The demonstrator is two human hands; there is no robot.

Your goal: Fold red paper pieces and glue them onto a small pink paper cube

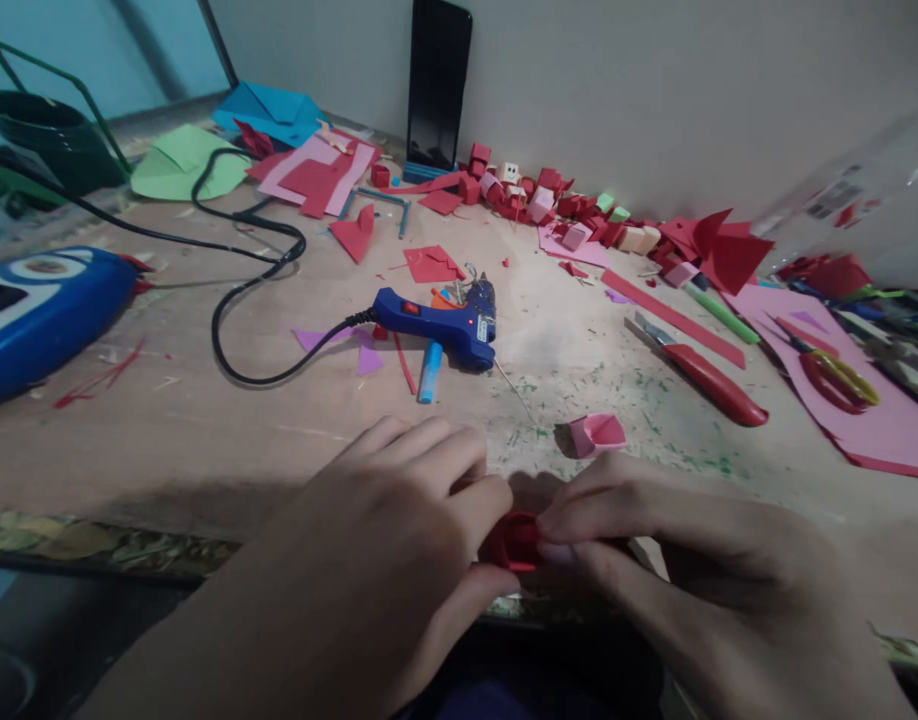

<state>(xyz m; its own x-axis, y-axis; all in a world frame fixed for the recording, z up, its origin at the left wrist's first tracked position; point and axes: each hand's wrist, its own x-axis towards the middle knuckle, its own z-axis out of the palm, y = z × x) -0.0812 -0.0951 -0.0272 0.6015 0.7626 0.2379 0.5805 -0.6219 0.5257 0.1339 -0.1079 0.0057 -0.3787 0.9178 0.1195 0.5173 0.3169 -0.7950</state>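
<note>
Between my two hands, at the table's front edge, is a small red paper box (520, 541) with its hollow side facing up. My left hand (418, 510) pinches its left side between thumb and curled fingers. On the other side, the thumb and fingertips of my right hand (654, 545) are closed on its right wall. A pink paper box (600, 435), open at one end, lies on the table just beyond my right hand. Further off, a blue glue gun (436, 325) rests on its side, its cord running left.
A red-handled knife (714, 382) and scissors (834, 375) on pink paper (901, 430) lie to the right. Several small paper cubes (541, 203) line the wall beside a propped phone (438, 85). A blue case (50, 310) and green container (50, 140) stand left.
</note>
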